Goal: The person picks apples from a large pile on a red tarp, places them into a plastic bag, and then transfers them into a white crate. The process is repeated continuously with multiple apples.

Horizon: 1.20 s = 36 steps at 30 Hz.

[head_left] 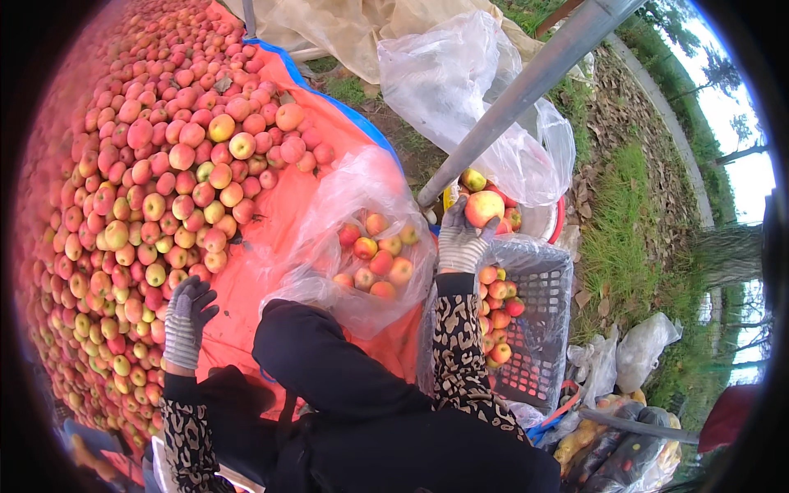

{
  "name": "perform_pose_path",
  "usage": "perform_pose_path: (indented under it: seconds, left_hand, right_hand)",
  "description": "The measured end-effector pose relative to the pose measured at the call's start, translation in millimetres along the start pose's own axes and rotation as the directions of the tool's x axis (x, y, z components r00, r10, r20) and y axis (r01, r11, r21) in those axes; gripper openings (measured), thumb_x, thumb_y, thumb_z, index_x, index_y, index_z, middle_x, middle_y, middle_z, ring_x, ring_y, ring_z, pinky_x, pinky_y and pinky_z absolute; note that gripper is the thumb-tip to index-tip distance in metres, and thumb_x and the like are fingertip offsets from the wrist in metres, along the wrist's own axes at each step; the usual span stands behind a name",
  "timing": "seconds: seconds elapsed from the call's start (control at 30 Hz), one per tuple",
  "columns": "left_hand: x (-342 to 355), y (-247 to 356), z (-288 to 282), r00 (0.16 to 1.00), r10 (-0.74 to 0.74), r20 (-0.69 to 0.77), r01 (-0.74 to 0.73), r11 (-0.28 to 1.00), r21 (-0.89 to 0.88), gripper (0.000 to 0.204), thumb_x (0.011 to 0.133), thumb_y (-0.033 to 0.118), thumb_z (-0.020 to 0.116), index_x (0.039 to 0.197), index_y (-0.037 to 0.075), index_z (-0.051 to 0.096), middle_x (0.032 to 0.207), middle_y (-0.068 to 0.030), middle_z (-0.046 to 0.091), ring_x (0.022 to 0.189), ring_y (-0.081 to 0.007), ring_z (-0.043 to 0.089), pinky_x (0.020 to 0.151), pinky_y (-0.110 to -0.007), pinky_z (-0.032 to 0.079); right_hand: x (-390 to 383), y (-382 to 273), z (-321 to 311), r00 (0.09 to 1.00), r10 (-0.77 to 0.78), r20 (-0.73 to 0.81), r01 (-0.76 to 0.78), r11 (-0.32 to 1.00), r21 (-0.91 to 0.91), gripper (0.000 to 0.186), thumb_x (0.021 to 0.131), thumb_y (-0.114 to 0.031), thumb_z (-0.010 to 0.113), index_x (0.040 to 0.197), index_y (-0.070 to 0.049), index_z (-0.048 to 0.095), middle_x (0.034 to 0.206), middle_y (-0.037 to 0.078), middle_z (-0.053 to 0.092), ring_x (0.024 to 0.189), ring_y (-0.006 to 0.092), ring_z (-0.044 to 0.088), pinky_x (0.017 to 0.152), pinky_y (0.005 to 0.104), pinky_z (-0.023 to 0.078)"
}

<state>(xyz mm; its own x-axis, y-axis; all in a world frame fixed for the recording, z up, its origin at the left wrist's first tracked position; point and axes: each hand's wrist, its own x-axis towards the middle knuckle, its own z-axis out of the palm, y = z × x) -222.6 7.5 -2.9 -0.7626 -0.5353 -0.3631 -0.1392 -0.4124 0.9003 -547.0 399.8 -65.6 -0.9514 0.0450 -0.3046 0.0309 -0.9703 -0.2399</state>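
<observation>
My right hand (459, 244), in a grey-and-white striped work glove, is closed round a pale red and yellow apple (483, 209). It holds the apple over a container of apples that stands just past the dark plastic crate (534, 345). The crate has a clear plastic liner and several small apples (498, 316) along its left side. My left hand (188, 322), gloved the same way, is held beside the big heap of red and yellow apples (131, 214). Its thumb stands apart from the fingers, and I see nothing in it. Between my hands lies a clear plastic bag (329, 275) with several apples inside.
An orange-red tarp (238, 287) with a blue edge lies under the heap. A grey metal pole (526, 99) slants across beyond my right hand. Loose clear plastic sheeting (448, 70) hangs behind it. Filled bags (629, 452) lie at the lower right; grass (620, 214) borders the right.
</observation>
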Motion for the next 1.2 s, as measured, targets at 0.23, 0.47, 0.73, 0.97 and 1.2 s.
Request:
perform_pose_path:
  seconds: [0.23,0.47,0.73,0.97,1.2]
  left_hand:
    - [-29.3,50.9,126.6,0.95,0.146,0.276,-0.202,0.962,0.185,0.03,0.093,0.013,0.048,0.12,0.001,0.05,0.108,-0.0097,0.059,0.097,-0.0177,0.06,0.081,-0.028,0.05]
    - [-55.3,57.6,189.9,0.862,0.079,0.501,-0.289,0.888,0.357,0.063,0.084,0.019,0.067,0.136,0.001,0.036,0.122,-0.0099,0.051,0.105,-0.0163,0.054,0.086,-0.03,0.047]
    - [-94.5,64.9,143.2,0.87,0.399,0.29,-0.467,0.854,0.227,0.078,0.075,0.023,0.076,0.137,0.002,0.034,0.125,-0.0129,0.048,0.115,-0.0217,0.049,0.096,-0.033,0.043]
    - [-189.3,28.4,-115.1,0.422,0.559,-0.714,-0.544,0.786,0.293,0.061,0.081,0.027,0.068,0.133,0.009,0.04,0.118,-0.0116,0.05,0.1,-0.0234,0.056,0.07,-0.032,0.054]
    - [-414.8,-138.7,-261.2,-0.138,0.332,-0.933,0.761,0.639,0.114,0.08,0.071,0.034,0.074,0.138,0.012,0.036,0.128,-0.0233,0.048,0.114,-0.0348,0.051,0.096,-0.04,0.042]
  right_hand:
    - [-104.7,36.2,0.7,0.75,0.554,0.362,-0.533,0.83,-0.167,0.07,0.076,-0.033,0.074,0.129,-0.003,0.04,0.124,0.015,0.051,0.107,0.0286,0.055,0.09,0.0404,0.051]
    - [-155.9,62.6,61.0,0.597,0.589,0.545,-0.002,0.68,-0.733,0.076,0.07,-0.01,0.079,0.134,-0.007,0.038,0.131,0.01,0.046,0.117,0.0232,0.049,0.098,0.0344,0.044]
    - [-207.5,101.6,123.0,0.197,0.629,0.752,0.672,0.472,-0.571,0.068,0.072,-0.003,0.072,0.133,-0.007,0.041,0.132,0.013,0.049,0.121,0.0272,0.049,0.098,0.0357,0.043]
    - [-185.5,110.8,123.2,0.442,0.58,0.684,0.392,0.561,-0.729,0.045,0.081,0.01,0.057,0.123,-0.003,0.05,0.113,0.011,0.06,0.099,0.0174,0.06,0.088,0.0298,0.048]
    - [-185.4,134.2,126.0,0.606,0.569,0.556,0.235,0.539,-0.809,0.029,0.086,-0.002,0.055,0.115,-0.002,0.056,0.099,0.011,0.063,0.088,0.021,0.063,0.08,0.0339,0.051]
